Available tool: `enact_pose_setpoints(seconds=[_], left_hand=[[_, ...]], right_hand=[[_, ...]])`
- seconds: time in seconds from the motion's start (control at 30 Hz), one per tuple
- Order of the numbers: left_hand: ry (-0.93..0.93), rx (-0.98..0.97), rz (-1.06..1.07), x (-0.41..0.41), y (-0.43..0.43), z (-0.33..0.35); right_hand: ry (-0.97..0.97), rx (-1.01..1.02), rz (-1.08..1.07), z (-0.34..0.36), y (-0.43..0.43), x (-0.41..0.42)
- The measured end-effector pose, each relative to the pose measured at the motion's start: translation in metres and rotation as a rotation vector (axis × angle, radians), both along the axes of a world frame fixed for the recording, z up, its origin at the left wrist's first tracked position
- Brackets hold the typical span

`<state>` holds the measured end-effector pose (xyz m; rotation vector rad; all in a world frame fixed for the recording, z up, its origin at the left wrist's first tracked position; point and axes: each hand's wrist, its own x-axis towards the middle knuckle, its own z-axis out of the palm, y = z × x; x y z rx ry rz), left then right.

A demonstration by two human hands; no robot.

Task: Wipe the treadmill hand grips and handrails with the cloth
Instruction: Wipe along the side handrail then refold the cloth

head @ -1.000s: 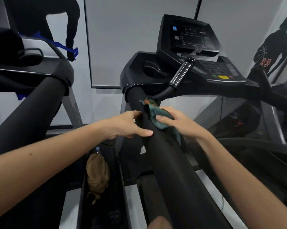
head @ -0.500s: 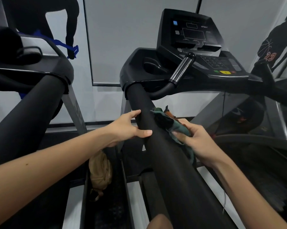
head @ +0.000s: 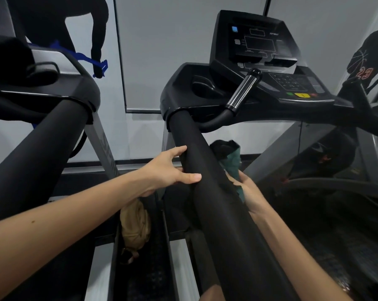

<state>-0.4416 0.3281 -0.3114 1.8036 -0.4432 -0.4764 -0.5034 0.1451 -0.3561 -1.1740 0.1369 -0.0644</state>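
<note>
A thick black padded handrail runs from the treadmill console down toward me. My left hand grips its left side, thumb across the top and fingers round the far side. My right hand is on the rail's right side, partly hidden behind it, holding a dark green cloth against the padding. The cloth's top bunches up dark above the rail edge. A chrome and black hand grip angles up in front of the console.
A second treadmill's black handrail and console stand close on the left. A tan bag lies on the floor strip between the two machines. The running belt is at lower right. Grey walls with dark figure silhouettes are behind.
My right hand with the cloth has slid from the top of the rail down onto its right side, closer to me. My left hand has stayed gripping the rail.
</note>
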Motion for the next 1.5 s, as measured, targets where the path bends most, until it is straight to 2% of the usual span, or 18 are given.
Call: enact_pose_setpoints(seconds=[0.13, 0.3, 0.43, 0.53, 0.57, 0.77, 0.93, 1.13, 1.23, 1.37, 1.5], left_hand=[[-0.011, -0.02, -0.009, -0.001, 0.0, 0.001], [0.015, -0.064, -0.019, -0.002, 0.0, -0.001], [0.011, -0.064, -0.021, -0.002, 0.0, -0.001], [0.005, -0.039, -0.019, -0.002, 0.002, -0.003], [0.001, -0.041, -0.021, -0.004, 0.002, -0.003], [0.005, -0.047, -0.009, -0.002, 0.002, -0.006], [0.005, -0.046, -0.018, 0.001, 0.001, -0.007], [0.014, -0.025, -0.012, 0.003, 0.002, -0.009], [0.019, -0.013, -0.007, 0.003, 0.002, -0.01], [-0.039, -0.003, -0.034, 0.0, 0.001, -0.007], [-0.113, 0.182, -0.193, 0.003, 0.008, 0.007]], right_hand=[[-0.133, -0.17, 0.075, 0.01, -0.015, -0.01], [-0.192, -0.631, 0.193, 0.043, -0.018, 0.025], [-0.173, -0.859, 0.248, 0.069, 0.003, 0.064], [-0.234, -1.178, 0.226, 0.072, 0.01, 0.072], [-0.256, -1.225, 0.214, 0.071, 0.008, 0.068], [-0.43, -1.285, 0.178, 0.073, -0.01, 0.024], [-0.466, -1.451, 0.11, 0.075, -0.002, 0.058], [-0.239, -1.393, 0.198, 0.074, 0.019, 0.114], [-0.271, -1.325, 0.132, 0.073, 0.02, 0.105], [-0.393, -1.244, 0.15, 0.072, 0.01, 0.06], [-0.401, -1.181, 0.071, 0.065, 0.0, 0.011]])
